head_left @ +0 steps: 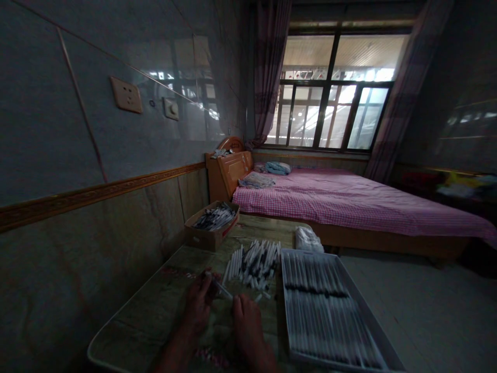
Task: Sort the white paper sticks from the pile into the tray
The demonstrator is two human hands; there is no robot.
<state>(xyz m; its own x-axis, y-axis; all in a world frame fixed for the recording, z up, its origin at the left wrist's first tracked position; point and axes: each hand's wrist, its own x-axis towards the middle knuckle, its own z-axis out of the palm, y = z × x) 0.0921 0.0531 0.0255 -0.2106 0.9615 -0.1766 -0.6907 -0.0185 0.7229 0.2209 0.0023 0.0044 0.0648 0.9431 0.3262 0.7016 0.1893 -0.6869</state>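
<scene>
Over the table, my left hand [197, 303] is closed around one end of a slim, pale pen [223, 290]. The pen's other end reaches the curled fingers of my right hand [247, 317], which pinch at it; their tips are partly hidden. Just beyond my hands lies a loose pile of white pens with black parts [258, 261]. To the right of my right hand, a shallow white tray [285, 305] holds two rows of similar pens, laid side by side. The picture is dark and a little blurred around the hands.
A cardboard box [207, 241] full of black and white pen pieces stands at the table's far left corner. A white plastic bundle [308, 240] lies behind the tray. The tiled wall [155, 243] runs along the left, and a bed [330, 199] stands beyond the table [147, 311].
</scene>
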